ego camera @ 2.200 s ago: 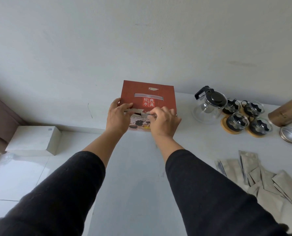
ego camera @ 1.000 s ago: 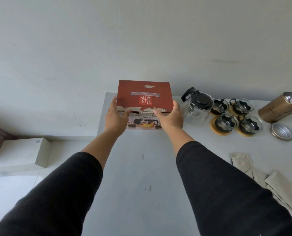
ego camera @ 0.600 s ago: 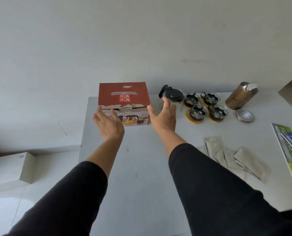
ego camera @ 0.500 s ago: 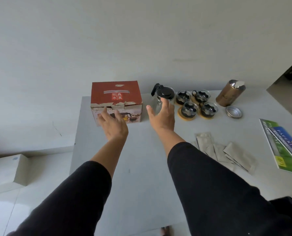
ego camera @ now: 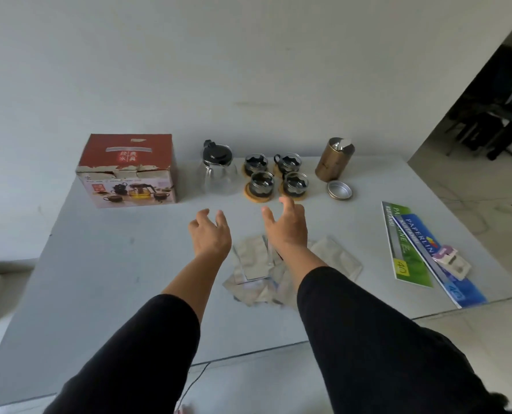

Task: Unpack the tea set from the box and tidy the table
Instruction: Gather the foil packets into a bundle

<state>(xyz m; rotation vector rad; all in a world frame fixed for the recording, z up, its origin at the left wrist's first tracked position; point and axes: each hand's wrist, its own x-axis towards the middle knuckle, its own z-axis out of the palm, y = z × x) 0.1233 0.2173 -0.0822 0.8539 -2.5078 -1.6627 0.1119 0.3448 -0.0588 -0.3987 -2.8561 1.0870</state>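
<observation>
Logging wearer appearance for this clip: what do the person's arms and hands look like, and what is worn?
Both arms wear black long sleeves, pushed up so the forearms are bare. The left hand and right hand are bare: no gloves, rings, watch or markings visible.

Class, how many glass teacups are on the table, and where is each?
4, in a square between the teapot and the gold canister: back-left cup, back-right cup, front-left cup, front-right cup. None seems hidden.

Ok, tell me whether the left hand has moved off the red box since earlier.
Yes. The left hand has let go of the red box and drawn back right, toward the foil packets.
</observation>
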